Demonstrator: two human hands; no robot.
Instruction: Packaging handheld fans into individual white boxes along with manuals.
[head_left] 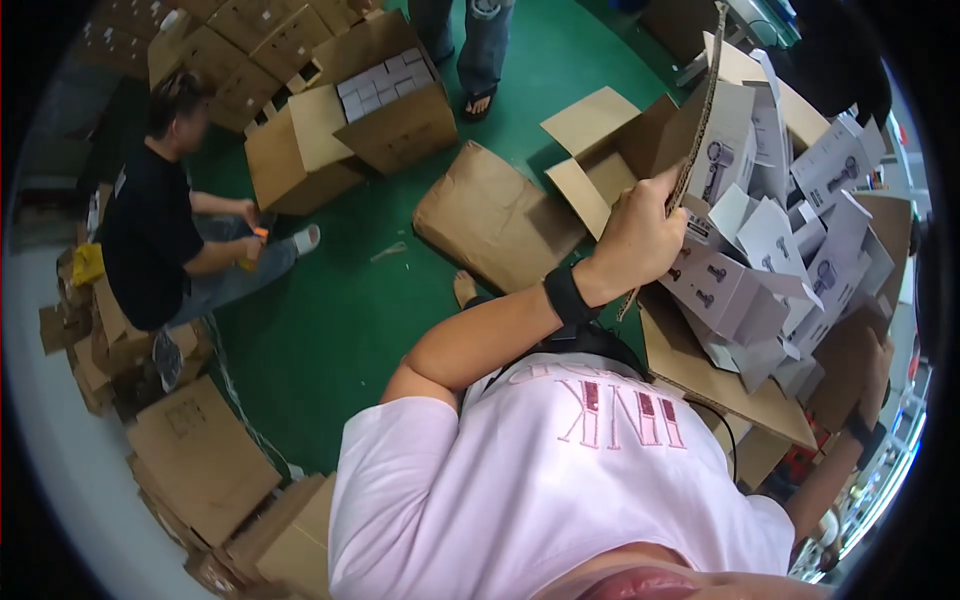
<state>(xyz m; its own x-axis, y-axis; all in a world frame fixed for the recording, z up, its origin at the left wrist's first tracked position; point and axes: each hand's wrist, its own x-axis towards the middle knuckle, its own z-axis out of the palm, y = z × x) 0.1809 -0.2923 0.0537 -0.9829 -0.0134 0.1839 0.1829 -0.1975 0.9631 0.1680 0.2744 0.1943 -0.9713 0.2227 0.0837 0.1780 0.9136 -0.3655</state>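
A large open cardboard box [735,408] stands at my right, heaped with several white printed product cartons [778,255], many with their flaps up. My left hand [640,235] is closed round the edge of an upright cardboard flap [712,95] on the box's near-left side. At the far right, my right hand [876,368] lies against the opposite cardboard side of the box. Its fingers are partly hidden and dim, so their grip is unclear. A black band circles each wrist.
A brown paper-wrapped package [500,215] lies on the green floor beside an open empty-looking carton [605,165]. Beyond is an open box of small white boxes [390,85]. A seated person [150,220] holds an orange-yellow tool at left; another person's legs [480,50] stand behind. Stacked cartons [205,450] line the left.
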